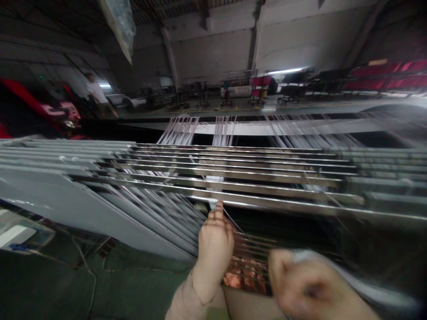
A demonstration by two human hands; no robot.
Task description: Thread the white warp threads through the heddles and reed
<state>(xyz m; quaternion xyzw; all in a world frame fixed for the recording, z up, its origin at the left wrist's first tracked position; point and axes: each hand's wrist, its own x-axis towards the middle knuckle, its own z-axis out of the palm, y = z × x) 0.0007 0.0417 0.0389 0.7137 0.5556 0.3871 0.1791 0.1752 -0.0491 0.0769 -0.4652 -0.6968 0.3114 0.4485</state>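
My left hand reaches up to the front metal bar of a loom-like machine. Its fingers are bent together, the index fingertip beside a small white piece under the bar; what they pinch is hidden. A thin thread slants down to the right from those fingertips. Lower right, my right hand is curled closed and smeared by motion. A blurred white yarn bundle runs along its upper side and off to the right. Several white yarn groups pass over the far side of the bars.
Grey frame plates stand in rows at the left, with cables on the green floor below. A plastic sheet hangs overhead. Another person stands far left. Racks with red material are at the back right.
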